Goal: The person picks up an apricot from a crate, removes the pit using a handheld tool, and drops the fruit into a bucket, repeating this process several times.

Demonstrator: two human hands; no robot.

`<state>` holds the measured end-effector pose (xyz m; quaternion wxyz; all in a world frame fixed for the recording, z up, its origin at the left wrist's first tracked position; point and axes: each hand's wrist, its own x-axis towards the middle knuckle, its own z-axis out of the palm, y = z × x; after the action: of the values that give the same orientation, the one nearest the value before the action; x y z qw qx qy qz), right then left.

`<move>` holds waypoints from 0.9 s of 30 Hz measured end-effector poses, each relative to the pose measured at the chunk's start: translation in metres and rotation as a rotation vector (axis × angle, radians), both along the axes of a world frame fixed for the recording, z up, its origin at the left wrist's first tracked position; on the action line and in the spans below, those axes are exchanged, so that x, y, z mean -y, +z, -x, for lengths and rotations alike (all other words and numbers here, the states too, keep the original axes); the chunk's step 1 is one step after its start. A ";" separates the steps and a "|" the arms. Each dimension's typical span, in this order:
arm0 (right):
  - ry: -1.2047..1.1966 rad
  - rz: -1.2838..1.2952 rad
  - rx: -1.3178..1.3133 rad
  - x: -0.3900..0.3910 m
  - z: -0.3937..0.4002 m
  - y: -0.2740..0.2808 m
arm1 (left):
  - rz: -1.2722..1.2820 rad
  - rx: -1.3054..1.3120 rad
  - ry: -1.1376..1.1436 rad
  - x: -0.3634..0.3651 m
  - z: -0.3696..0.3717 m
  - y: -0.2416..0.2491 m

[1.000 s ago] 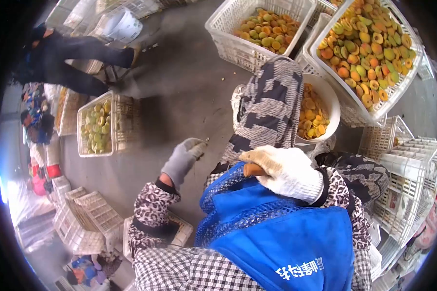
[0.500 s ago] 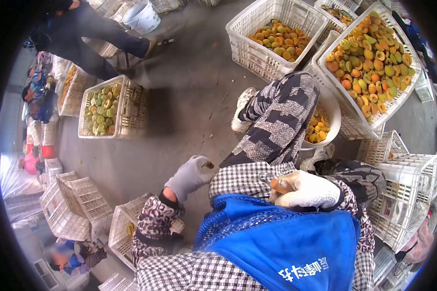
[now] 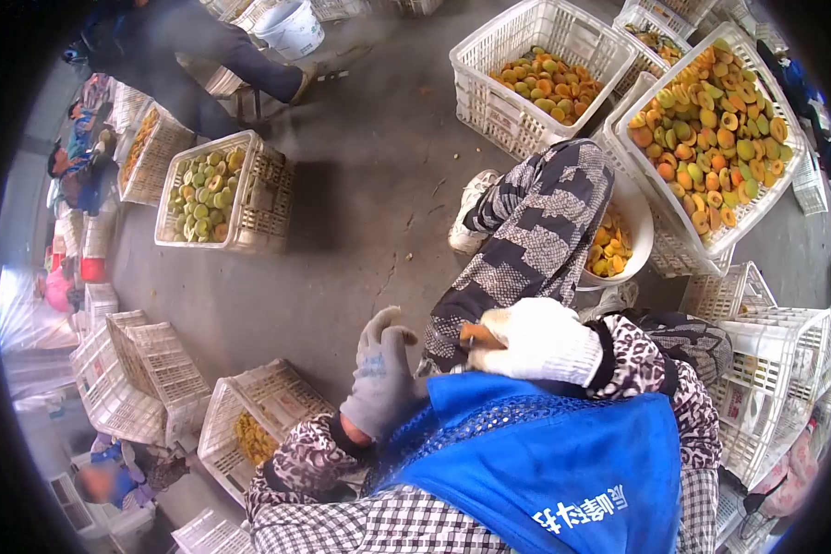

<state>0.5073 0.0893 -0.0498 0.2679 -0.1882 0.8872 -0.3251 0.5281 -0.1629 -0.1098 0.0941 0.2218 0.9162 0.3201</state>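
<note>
My left hand [image 3: 381,374], in a grey glove, is raised at the lap's left side, its fingers apart and nothing visible between them. To its right, my right hand [image 3: 535,343], in a white knit glove, is closed around a short brown wooden handle [image 3: 480,338]. The handle's end points toward the left hand, with a gap between them. Both hands are just above a blue cloth [image 3: 545,443] on the lap. A white bucket [image 3: 642,242] with orange fruit pieces stands beyond the right hand, beside the patterned trouser leg.
Crates of halved fruit stand at the upper right [image 3: 799,166], top centre [image 3: 460,69] and left [image 3: 242,198]. Near my left sleeve is a crate [image 3: 214,429] with some yellow fruit. Stacked crates [image 3: 776,369] stand at right. A person [image 3: 171,55] stands at upper left.
My right hand has moved left with the handle toward my left hand. My left hand has shifted right and turned upward, fingers raised. The view has tilted slightly, showing more of the crate near my left sleeve.
</note>
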 end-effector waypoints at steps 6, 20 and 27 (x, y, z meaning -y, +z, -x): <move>-0.253 0.028 0.141 0.005 -0.013 -0.001 | -0.119 0.068 0.081 -0.014 0.028 -0.013; -0.442 0.154 0.117 -0.012 -0.028 -0.011 | 0.035 0.119 -0.191 -0.035 0.065 -0.021; -0.352 0.200 0.069 -0.010 -0.027 -0.017 | -0.066 0.482 0.064 -0.051 0.073 -0.033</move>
<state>0.5340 0.0994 -0.0664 0.2174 -0.0446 0.8600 -0.4595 0.4552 -0.1121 -0.1426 0.2924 0.1130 0.8629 0.3964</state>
